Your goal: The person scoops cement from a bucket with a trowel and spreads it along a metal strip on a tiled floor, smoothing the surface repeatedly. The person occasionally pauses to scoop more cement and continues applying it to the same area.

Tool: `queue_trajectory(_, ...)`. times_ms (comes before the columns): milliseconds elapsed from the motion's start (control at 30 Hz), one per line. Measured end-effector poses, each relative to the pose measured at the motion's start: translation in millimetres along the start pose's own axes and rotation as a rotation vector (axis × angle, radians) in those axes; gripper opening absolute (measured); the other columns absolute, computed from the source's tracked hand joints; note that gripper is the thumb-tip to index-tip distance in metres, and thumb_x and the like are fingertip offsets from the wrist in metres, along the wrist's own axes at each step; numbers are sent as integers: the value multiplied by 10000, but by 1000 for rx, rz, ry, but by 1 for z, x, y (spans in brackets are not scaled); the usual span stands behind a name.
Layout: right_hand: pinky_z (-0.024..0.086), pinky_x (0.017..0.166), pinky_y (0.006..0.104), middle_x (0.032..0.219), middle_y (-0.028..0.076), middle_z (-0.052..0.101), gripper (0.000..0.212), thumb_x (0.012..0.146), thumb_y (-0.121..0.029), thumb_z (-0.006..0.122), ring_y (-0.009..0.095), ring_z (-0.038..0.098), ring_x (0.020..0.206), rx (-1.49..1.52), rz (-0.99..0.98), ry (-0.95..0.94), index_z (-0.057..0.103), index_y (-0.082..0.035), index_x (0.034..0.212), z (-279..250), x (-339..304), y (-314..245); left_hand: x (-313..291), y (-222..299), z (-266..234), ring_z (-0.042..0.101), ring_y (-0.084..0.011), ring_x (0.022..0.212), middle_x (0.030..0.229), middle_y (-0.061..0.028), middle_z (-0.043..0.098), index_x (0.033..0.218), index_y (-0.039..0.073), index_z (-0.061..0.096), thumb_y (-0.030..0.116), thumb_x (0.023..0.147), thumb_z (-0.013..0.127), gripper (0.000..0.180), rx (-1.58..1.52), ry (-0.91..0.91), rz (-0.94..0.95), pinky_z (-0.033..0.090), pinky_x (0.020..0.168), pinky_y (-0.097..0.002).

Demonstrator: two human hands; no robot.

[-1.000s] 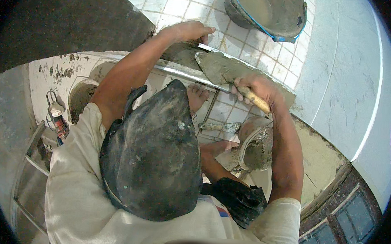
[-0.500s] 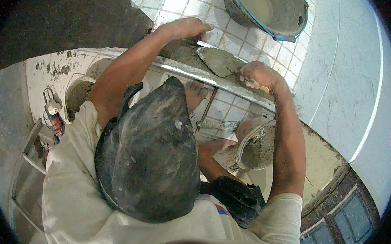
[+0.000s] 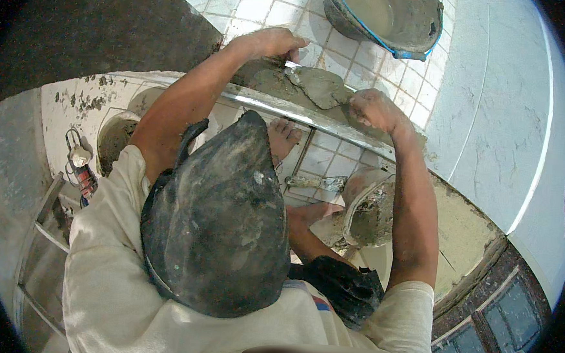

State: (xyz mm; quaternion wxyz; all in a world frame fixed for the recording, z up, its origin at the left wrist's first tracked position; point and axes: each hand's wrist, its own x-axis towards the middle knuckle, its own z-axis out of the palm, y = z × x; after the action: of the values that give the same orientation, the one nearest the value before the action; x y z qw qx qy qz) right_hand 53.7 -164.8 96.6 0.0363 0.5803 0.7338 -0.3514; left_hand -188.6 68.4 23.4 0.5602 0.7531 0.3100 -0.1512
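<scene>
My right hand (image 3: 376, 110) is closed around the handle of a trowel, mostly hidden by the fingers. The mortar-coated trowel blade (image 3: 320, 88) points left and lies over wet grey mortar (image 3: 266, 80) on a narrow ledge. At the ledge's far side, my left hand (image 3: 274, 43) is closed, fingers curled down near a thin light-coloured strip (image 3: 292, 65). What those fingers grip, if anything, is hidden. A shiny metal edge strip (image 3: 280, 111) runs along the near side of the ledge.
A bucket (image 3: 427, 30) with a blue rim and greyish liquid stands on white tiles beyond the ledge. Nearer, a mortar-crusted container (image 3: 371, 214) sits by my right forearm, and another (image 3: 113, 140) by my left. A red power tool (image 3: 83, 178) lies far left.
The trowel blade has turned slightly and lies flatter over the mortar, with my right hand's grip turning along. My left hand has stayed nearly in place.
</scene>
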Motion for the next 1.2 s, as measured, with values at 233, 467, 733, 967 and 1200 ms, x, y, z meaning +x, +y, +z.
queue_trajectory(233, 544, 786, 381, 863, 129, 670, 249, 933, -233, 571, 293, 688, 836, 121, 247, 14, 667, -15, 860, -9, -27, -14, -1, -7, 0, 657, -270, 849, 912, -154, 759, 939, 12, 823, 593, 1040, 481, 682, 21, 16, 28, 529, 874, -412)
queue_trajectory(467, 543, 690, 382, 823, 133, 689, 294, 931, -295, 595, 234, 666, 735, 324, 418, -46, 727, -34, 961, -12, -37, -10, 3, -4, -2, 643, -281, 866, 936, -158, 757, 924, -5, 816, 609, 1037, 467, 716, 51, -15, 91, 519, 895, -421)
queue_trajectory(733, 446, 494, 292, 636, 64, 642, 303, 859, -358, 646, 137, 541, 505, 478, 768, -189, 735, -73, 806, -27, -40, 2, -6, 12, -4, 666, -310, 924, 973, -172, 761, 947, 7, 821, 627, 1030, 462, 722, 69, -37, 56, 514, 925, -429)
queue_trajectory(967, 433, 445, 294, 635, 60, 635, 305, 846, -337, 630, 149, 548, 487, 745, 775, -81, 716, -49, 791, -26, -34, -2, 1, 4, -2, 708, -296, 911, 974, -145, 786, 919, 29, 827, 553, 1067, 420, 680, 145, 11, 77, 538, 921, -418)
queue_trajectory(1200, 505, 489, 303, 719, 56, 668, 253, 881, -270, 625, 134, 603, 536, 485, 740, -232, 741, -52, 827, -47, -46, 5, -1, 7, -3, 712, -284, 865, 962, -168, 780, 911, -7, 816, 562, 1058, 449, 693, 58, -27, 61, 551, 886, -425)
